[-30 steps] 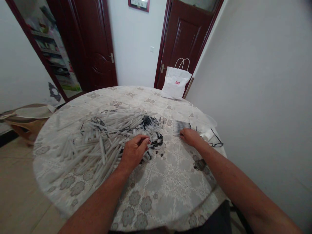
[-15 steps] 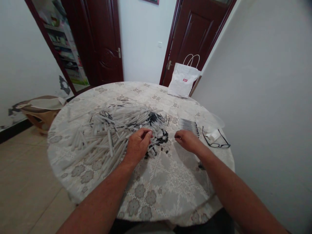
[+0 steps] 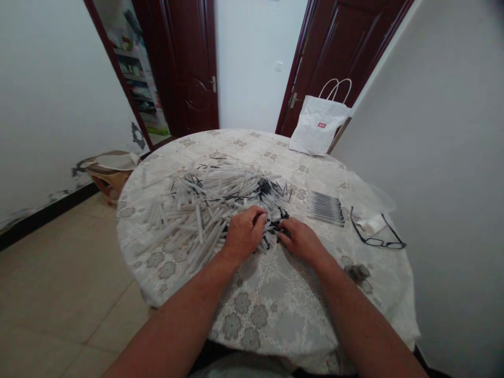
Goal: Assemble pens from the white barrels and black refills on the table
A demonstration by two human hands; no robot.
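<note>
My left hand [image 3: 247,229] is closed in a pinch at the near right side of a heap of whitish, translucent tubes [image 3: 189,227]. What sits between its thumb and fingers is too small to make out. Beside it, my right hand [image 3: 300,239] reaches into a cluster of small black caps [image 3: 284,214], its fingers bent and drawn together there; whatever they grip is hidden. Thin black rods [image 3: 268,186] lie behind the hands on the heap. To the right, several slim pens with dark ends [image 3: 326,208] are lined up in a neat row.
Eyeglasses [image 3: 380,242] lie near the right edge of the table, with a crumpled white packet [image 3: 370,223] between their arms. Dark round objects [image 3: 357,273] are close to my right forearm. A white paper bag [image 3: 318,128] stands at the back of the flowered tablecloth [image 3: 252,302].
My right hand has moved left from beside the row of pens to the black caps, close to my left hand. The view has turned a little left. My left hand keeps its pinch.
</note>
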